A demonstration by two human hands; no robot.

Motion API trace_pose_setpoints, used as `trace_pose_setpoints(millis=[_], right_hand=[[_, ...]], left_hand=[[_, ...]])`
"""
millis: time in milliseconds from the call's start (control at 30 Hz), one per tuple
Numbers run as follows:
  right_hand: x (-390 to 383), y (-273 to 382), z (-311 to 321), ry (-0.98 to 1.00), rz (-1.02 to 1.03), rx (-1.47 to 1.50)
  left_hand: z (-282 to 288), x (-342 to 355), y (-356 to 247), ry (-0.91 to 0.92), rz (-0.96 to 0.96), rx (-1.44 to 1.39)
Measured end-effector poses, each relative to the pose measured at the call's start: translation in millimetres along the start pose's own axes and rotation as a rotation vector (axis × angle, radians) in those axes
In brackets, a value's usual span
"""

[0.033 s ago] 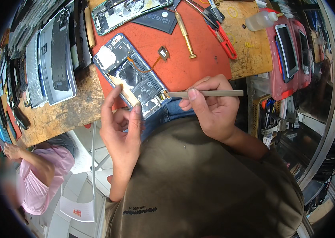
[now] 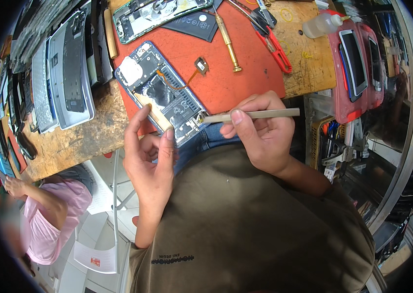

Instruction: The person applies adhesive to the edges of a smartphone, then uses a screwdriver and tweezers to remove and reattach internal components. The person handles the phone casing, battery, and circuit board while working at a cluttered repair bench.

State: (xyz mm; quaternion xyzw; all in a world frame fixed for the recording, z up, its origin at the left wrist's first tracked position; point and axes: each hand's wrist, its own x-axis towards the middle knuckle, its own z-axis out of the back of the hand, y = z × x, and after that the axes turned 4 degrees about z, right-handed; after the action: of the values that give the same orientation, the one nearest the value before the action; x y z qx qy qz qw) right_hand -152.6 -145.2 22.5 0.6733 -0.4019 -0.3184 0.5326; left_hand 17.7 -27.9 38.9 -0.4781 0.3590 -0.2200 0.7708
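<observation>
Wooden desk (image 2: 69, 141) carries a red work mat (image 2: 245, 78); on it, at the near edge, lies an opened smartphone (image 2: 162, 97), back cover off, internals and an orange flex cable (image 2: 179, 83) exposed, so teardown looks mid-way with parts left inside. Right hand (image 2: 260, 134) is closed around metal tweezers (image 2: 250, 115), tips at the phone's lower corner. Left hand (image 2: 150, 156) is half-open, empty, fingertips just touching the phone's near edge.
</observation>
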Motion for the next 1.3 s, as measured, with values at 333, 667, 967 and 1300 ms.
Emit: trace_pose_setpoints(millis=[333, 667, 967, 1300], right_hand=[[-2, 0, -4, 0.007, 0.415, -0.399], [7, -1, 2, 0.13, 0.712, -0.685], [7, 0, -3, 0.107, 0.531, -0.532], [22, 9, 12, -0.04, 0.435, -0.381]], left_hand=[[-4, 1, -6, -0.138, -0.349, 0.364], [-8, 13, -13, -0.091, -0.691, 0.574], [-17, 11, -18, -0.105, -0.655, 0.707], [-14, 27, -25, -0.036, -0.62, 0.683]])
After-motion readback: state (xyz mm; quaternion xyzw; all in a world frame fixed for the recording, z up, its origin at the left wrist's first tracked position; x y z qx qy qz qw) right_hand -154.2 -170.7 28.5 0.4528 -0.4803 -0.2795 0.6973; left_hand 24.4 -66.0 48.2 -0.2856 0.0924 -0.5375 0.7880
